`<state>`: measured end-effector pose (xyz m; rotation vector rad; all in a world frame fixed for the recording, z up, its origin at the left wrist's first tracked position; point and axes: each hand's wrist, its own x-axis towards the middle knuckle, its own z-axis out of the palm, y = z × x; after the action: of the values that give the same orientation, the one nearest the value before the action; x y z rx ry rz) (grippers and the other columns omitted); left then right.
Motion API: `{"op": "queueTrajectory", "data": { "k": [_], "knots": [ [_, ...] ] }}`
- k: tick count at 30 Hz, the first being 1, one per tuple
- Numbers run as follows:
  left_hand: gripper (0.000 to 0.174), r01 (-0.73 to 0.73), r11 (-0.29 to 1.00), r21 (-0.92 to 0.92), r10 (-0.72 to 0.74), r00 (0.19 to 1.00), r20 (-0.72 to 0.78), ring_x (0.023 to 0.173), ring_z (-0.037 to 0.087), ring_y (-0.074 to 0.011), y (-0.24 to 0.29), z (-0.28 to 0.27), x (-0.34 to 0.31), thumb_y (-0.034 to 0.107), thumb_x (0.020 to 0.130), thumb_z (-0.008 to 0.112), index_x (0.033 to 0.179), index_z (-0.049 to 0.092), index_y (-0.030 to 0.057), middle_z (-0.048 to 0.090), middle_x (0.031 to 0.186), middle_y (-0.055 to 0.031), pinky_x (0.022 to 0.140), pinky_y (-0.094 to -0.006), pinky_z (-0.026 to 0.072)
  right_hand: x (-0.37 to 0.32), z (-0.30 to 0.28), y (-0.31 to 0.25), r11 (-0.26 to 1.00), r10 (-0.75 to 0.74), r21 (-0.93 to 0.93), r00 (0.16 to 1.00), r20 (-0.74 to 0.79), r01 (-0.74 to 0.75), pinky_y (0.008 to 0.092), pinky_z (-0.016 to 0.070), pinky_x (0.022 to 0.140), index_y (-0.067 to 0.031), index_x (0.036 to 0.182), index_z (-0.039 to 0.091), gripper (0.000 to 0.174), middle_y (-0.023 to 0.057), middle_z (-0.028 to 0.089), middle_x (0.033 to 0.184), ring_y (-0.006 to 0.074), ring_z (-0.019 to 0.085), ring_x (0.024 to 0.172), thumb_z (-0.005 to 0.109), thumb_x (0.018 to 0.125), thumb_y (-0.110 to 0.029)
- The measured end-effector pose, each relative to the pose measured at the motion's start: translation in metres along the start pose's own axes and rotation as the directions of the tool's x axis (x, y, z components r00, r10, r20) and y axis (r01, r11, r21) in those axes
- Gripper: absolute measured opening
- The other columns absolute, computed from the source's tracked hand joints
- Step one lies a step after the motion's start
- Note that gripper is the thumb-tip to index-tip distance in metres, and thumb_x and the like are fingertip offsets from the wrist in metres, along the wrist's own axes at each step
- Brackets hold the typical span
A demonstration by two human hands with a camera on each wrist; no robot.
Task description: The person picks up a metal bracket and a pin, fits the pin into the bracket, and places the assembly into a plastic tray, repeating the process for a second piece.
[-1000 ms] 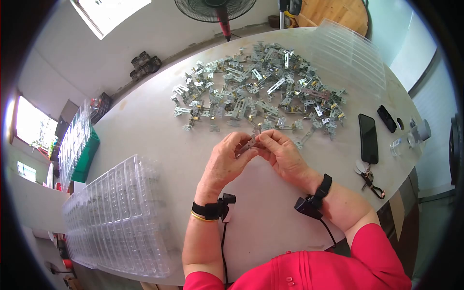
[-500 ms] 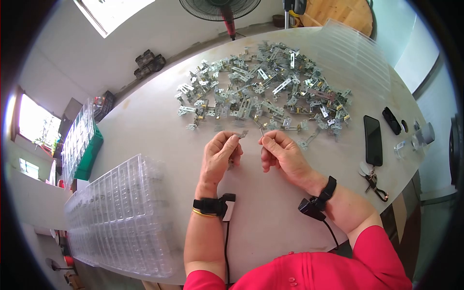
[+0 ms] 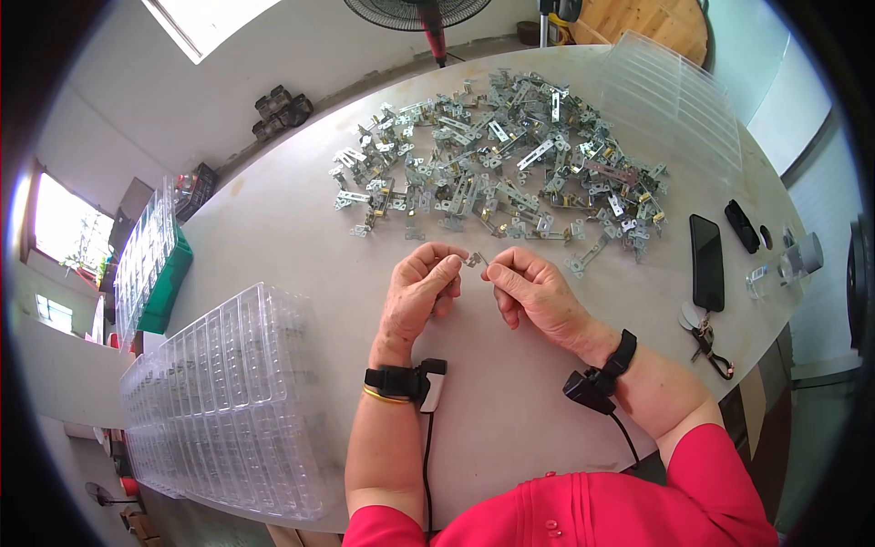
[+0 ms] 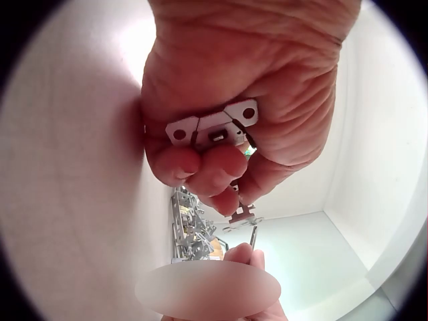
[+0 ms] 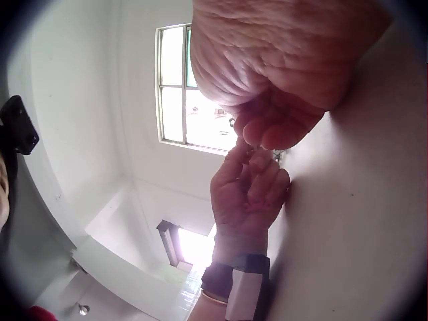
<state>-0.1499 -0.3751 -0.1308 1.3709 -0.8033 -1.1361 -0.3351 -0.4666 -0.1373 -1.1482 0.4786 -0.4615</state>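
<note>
Curled around a metal bracket (image 4: 212, 124), the left hand (image 3: 415, 294) keeps one end of it in the palm, where a plate with a hole at each tip shows in the left wrist view. The bracket's other end (image 3: 473, 259) sticks out past thumb and forefinger. Opposite it, the right hand (image 3: 538, 290) pinches a thin metal piece (image 4: 254, 235) between thumb and forefinger, its tip right at the bracket's end. Both hands are over the near side of the pile of metal brackets (image 3: 497, 173). In the right wrist view, the right fingers hide most of the work.
Stacked clear plastic trays (image 3: 228, 401) stand at the left, with a green box (image 3: 167, 283) behind them. Another clear tray (image 3: 674, 100) lies at the far right. A phone (image 3: 706, 263), keys (image 3: 702, 339), a dark case (image 3: 742, 226) and a clear bottle (image 3: 786, 264) are at the right edge.
The hands were together at the bracket, then drew apart, the right with the thin piece. Now they have come closer again, and the thin piece is at the bracket's end.
</note>
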Motion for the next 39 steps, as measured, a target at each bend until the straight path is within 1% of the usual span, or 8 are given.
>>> {"op": "queueTrajectory", "data": {
  "k": [11, 14, 22, 25, 28, 32, 35, 39],
  "knots": [
    [0.022, -0.002, 0.999, 0.034, 0.003, 1.000, -0.020, 0.048, 0.043, -0.0036, -0.001, 0.001, 0.001, 0.023, 0.098, 0.062, 0.108, 0.066, 0.0030, 0.058, 0.068, 0.0002, 0.044, -0.0182, 0.0320, -0.001, 0.002, -0.002, 0.999, -0.002, -0.046, 1.000, 0.028, 0.004, 0.0221, 0.0425, 0.048, -0.0051, 0.099, 0.060, 0.019, -0.0019, 0.054, 0.066, 0.0070, 0.050, 0.053, 0.055, 0.103, -0.023],
    [0.026, -0.012, 0.998, 0.054, 0.011, 1.000, 0.003, 0.054, 0.047, -0.0028, -0.004, -0.002, 0.002, 0.028, 0.096, 0.065, 0.106, 0.067, 0.0048, 0.059, 0.070, 0.0014, 0.045, -0.0185, 0.0347, -0.002, 0.001, -0.002, 0.999, 0.011, -0.045, 0.999, 0.035, -0.009, 0.0220, 0.0427, 0.048, -0.0049, 0.102, 0.059, 0.018, -0.0018, 0.054, 0.066, 0.0069, 0.051, 0.053, 0.056, 0.102, -0.023],
    [0.018, -0.039, 0.988, 0.149, 0.038, 0.999, 0.006, 0.061, 0.052, -0.0030, 0.001, -0.004, 0.000, 0.020, 0.094, 0.066, 0.103, 0.067, 0.0047, 0.060, 0.071, 0.0027, 0.049, -0.0190, 0.0380, -0.004, 0.006, -0.006, 0.999, 0.013, -0.042, 1.000, -0.025, -0.014, 0.0247, 0.0464, 0.050, -0.0034, 0.122, 0.047, 0.033, 0.0012, 0.058, 0.071, 0.0092, 0.055, 0.056, 0.061, 0.099, -0.023],
    [0.017, -0.047, 0.981, 0.191, 0.039, 0.998, 0.047, 0.065, 0.053, -0.0046, 0.006, 0.008, -0.004, 0.017, 0.093, 0.067, 0.102, 0.066, 0.0024, 0.063, 0.074, 0.0016, 0.055, -0.0204, 0.0414, -0.005, 0.007, -0.006, 1.000, 0.010, -0.008, 1.000, -0.029, -0.010, 0.0254, 0.0476, 0.052, -0.0028, 0.122, 0.048, 0.033, 0.0017, 0.060, 0.072, 0.0098, 0.056, 0.057, 0.060, 0.100, -0.023],
    [0.016, -0.092, 0.974, 0.208, 0.083, 0.995, 0.048, 0.062, 0.051, -0.0024, 0.002, 0.010, -0.003, 0.019, 0.093, 0.066, 0.101, 0.067, 0.0048, 0.059, 0.070, 0.0041, 0.050, -0.0191, 0.0372, -0.003, 0.003, -0.003, 1.000, 0.028, 0.009, 1.000, -0.011, -0.028, 0.0261, 0.0488, 0.053, -0.0032, 0.121, 0.048, 0.031, 0.0021, 0.060, 0.073, 0.0104, 0.057, 0.058, 0.059, 0.100, -0.023],
    [0.017, -0.086, 0.969, 0.234, 0.080, 0.996, 0.034, 0.063, 0.052, -0.0028, 0.002, 0.013, -0.003, 0.019, 0.093, 0.067, 0.101, 0.066, 0.0045, 0.060, 0.071, 0.0043, 0.051, -0.0191, 0.0379, -0.001, 0.001, 0.002, 0.998, 0.052, 0.045, 0.998, 0.023, -0.053, 0.0268, 0.0502, 0.053, -0.0039, 0.117, 0.050, 0.027, 0.0024, 0.060, 0.073, 0.0110, 0.058, 0.058, 0.058, 0.101, -0.024],
    [0.018, -0.067, 0.963, 0.263, 0.060, 0.998, 0.035, 0.064, 0.052, -0.0034, 0.003, 0.011, -0.003, 0.020, 0.093, 0.068, 0.100, 0.065, 0.0043, 0.060, 0.071, 0.0042, 0.052, -0.0192, 0.0380, -0.001, 0.004, 0.001, 0.998, 0.065, 0.021, 0.998, 0.021, -0.066, 0.0269, 0.0497, 0.050, -0.0046, 0.111, 0.053, 0.024, 0.0025, 0.060, 0.071, 0.0114, 0.057, 0.055, 0.057, 0.101, -0.026],
    [0.021, -0.028, 0.968, 0.249, 0.002, 0.995, 0.104, 0.066, 0.055, -0.0068, 0.009, 0.009, -0.005, 0.020, 0.091, 0.069, 0.096, 0.064, 0.0006, 0.062, 0.075, 0.0005, 0.060, -0.0226, 0.0449, -0.003, 0.003, -0.004, 0.996, 0.072, -0.060, 0.997, 0.007, -0.072, 0.0251, 0.0442, 0.041, -0.0057, 0.103, 0.056, 0.022, 0.0012, 0.056, 0.063, 0.0100, 0.053, 0.047, 0.056, 0.101, -0.028]
  ]
}}
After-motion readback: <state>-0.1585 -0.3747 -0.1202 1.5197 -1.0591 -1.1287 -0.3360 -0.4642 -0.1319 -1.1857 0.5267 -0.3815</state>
